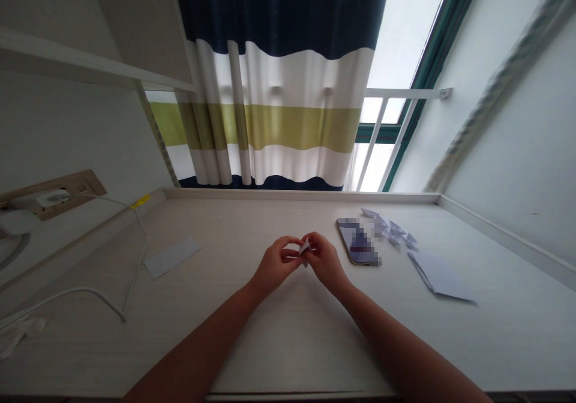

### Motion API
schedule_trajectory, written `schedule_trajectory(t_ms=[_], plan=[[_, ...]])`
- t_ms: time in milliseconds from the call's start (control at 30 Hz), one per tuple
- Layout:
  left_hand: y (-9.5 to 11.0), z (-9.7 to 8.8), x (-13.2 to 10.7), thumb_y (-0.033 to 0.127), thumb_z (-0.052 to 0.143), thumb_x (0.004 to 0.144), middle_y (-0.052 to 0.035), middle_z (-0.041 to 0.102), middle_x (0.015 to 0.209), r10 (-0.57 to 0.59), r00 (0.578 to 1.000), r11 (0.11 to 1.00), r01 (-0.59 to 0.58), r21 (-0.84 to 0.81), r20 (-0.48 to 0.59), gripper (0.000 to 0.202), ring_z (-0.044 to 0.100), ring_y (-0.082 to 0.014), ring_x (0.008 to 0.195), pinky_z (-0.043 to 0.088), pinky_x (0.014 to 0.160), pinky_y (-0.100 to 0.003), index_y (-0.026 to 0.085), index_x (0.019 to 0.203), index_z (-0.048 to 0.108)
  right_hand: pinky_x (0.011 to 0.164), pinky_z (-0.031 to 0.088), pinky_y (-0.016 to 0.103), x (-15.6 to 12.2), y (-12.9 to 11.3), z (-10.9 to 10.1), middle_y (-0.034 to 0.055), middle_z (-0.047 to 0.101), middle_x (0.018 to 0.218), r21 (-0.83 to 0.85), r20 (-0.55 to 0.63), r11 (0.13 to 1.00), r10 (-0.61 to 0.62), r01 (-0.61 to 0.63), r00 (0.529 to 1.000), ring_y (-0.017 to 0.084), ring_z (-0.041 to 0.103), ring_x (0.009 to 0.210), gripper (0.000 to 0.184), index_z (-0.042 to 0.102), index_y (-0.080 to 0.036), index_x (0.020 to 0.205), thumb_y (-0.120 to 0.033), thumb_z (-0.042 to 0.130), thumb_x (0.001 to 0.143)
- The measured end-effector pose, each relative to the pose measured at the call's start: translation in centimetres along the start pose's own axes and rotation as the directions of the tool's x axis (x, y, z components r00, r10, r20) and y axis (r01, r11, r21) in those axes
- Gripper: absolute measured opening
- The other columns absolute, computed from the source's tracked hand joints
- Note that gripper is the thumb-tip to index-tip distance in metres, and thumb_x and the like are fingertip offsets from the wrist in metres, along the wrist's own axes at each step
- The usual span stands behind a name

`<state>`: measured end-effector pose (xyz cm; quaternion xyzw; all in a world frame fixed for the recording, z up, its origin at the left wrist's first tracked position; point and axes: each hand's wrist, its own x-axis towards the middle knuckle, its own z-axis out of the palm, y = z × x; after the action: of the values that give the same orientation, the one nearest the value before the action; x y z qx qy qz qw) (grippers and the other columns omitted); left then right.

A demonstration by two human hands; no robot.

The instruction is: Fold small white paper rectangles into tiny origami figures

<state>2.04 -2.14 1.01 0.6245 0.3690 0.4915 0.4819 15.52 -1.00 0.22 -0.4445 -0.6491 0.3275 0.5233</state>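
Note:
Between my fingertips is a small folded piece of white paper (305, 247), with a pointed top, held above the middle of the desk. My left hand (279, 259) pinches it from the left side. From the right, my right hand (323, 258) grips it too, its fingers curled round the edge. Parts of the paper are hidden behind the fingers. To the right lie several small folded paper pieces (395, 232) in a loose row. A flat white paper strip (172, 258) rests on the desk at the left.
A phone (359, 242) lies just right of my hands. Farther right is a stack of white paper (443, 277). A white cable (101, 295) runs across the left side from a wall socket (72, 190). A raised rim (297, 195) borders the desk's back, before a striped curtain (288, 127).

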Motion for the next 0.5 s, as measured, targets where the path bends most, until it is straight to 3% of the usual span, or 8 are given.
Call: schedule_trajectory(t_ms=[233, 500], plan=[[0.50, -0.15, 0.33, 0.012, 0.060, 0.062, -0.0003, 0.062, 0.073, -0.173, 0.979, 0.968, 0.149, -0.199, -0.105, 0.021, 0.061, -0.0142, 0.070, 0.051, 0.071, -0.030, 0.014, 0.082, 0.059, 0.063, 0.049, 0.029, 0.07, -0.07, 0.06, 0.0022, 0.061, 0.075, 0.055, 0.066, 0.998, 0.007, -0.011, 0.998, 0.015, 0.059, 0.067, 0.011, 0.060, -0.019, 0.079, -0.023, 0.058, 0.069], [0.22, -0.18, 0.57, 0.010, 0.059, 0.058, -0.0008, 0.064, 0.074, -0.222, 0.962, 0.935, 0.164, -0.313, -0.160, 0.016, 0.062, -0.0149, 0.072, 0.051, 0.075, -0.032, 0.013, 0.074, 0.062, 0.075, 0.049, 0.034, 0.08, -0.04, -0.18, 0.0051, 0.068, 0.088, 0.118, 0.149, 0.992, 0.036, -0.054, 0.988, 0.018, 0.063, 0.078, 0.022, 0.064, -0.019, 0.091, -0.023, 0.059, 0.070]])
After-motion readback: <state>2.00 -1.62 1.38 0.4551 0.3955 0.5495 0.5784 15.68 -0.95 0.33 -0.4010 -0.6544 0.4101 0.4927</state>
